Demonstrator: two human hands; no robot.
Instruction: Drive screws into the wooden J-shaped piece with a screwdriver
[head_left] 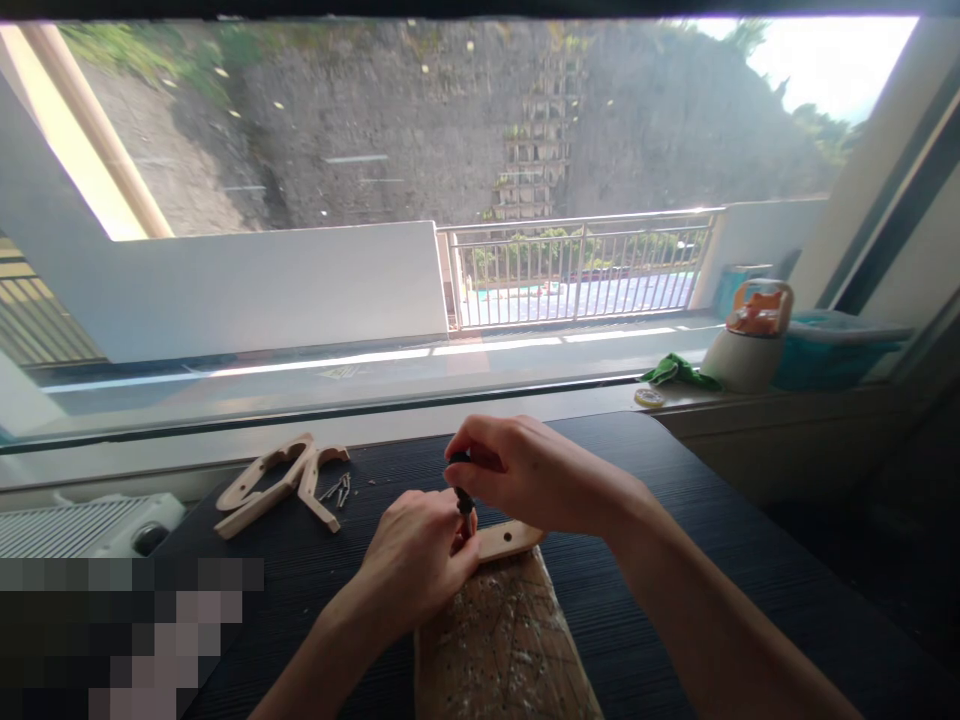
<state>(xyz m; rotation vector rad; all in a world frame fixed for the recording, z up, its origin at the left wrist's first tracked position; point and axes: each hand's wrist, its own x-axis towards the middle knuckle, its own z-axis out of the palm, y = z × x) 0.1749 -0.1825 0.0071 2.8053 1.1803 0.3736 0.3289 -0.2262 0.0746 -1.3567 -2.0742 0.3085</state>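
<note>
My right hand grips the black handle of a screwdriver, which stands nearly upright with its shaft pointing down. Low beside the shaft, my left hand is closed at the end of a pale wooden piece with a dark round hole. The screwdriver's tip and some of my left fingertips are hidden. Under the wooden piece lies a worn, scratched wooden board. To the left are more pale shaped wooden parts, with several screws next to them.
The black table reaches to a window sill. On the sill at right are a green cloth, a roll of tape, a pale container with an orange top and a teal basket. A white heater stands at left.
</note>
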